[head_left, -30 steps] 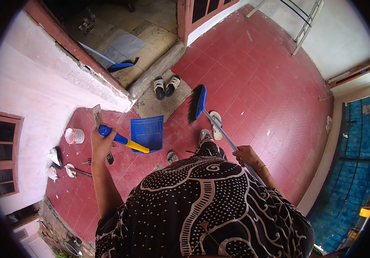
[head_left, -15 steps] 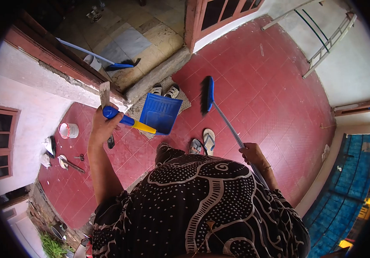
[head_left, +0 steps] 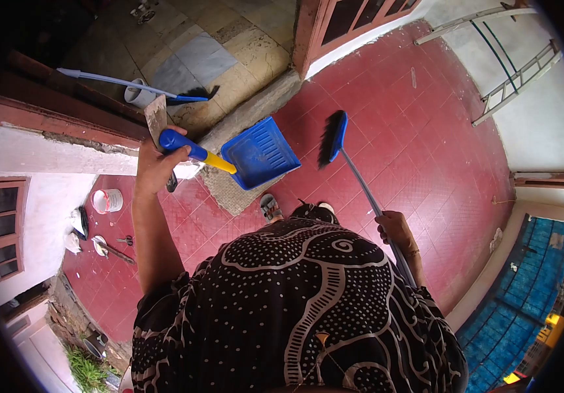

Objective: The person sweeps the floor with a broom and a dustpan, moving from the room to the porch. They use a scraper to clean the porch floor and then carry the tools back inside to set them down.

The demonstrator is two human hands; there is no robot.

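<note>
My left hand (head_left: pixel 159 164) is wrapped round the blue-and-yellow handle of a blue dustpan (head_left: pixel 260 154), and a flat-bladed scraper (head_left: pixel 156 119) sticks up from the same hand. The dustpan hangs over the woven mat (head_left: pixel 231 191) by the doorstep. My right hand (head_left: pixel 396 232) grips the grey pole of a broom (head_left: pixel 334 139); its blue head with dark bristles is over the red tiles. A sandal (head_left: pixel 270 207) on one foot shows below the mat.
A second blue broom (head_left: pixel 193 98) lies inside the doorway beyond the stone step (head_left: pixel 249 110). White bucket (head_left: pixel 107 201) and tools (head_left: pixel 113 249) sit at the left. A ladder (head_left: pixel 518 82) leans at the upper right. Blue sheeting (head_left: pixel 524 268) hangs at the right.
The dustpan has turned and moved up and right in view, now hiding the slippers on the mat. The feet have shifted. Both hands keep their holds.
</note>
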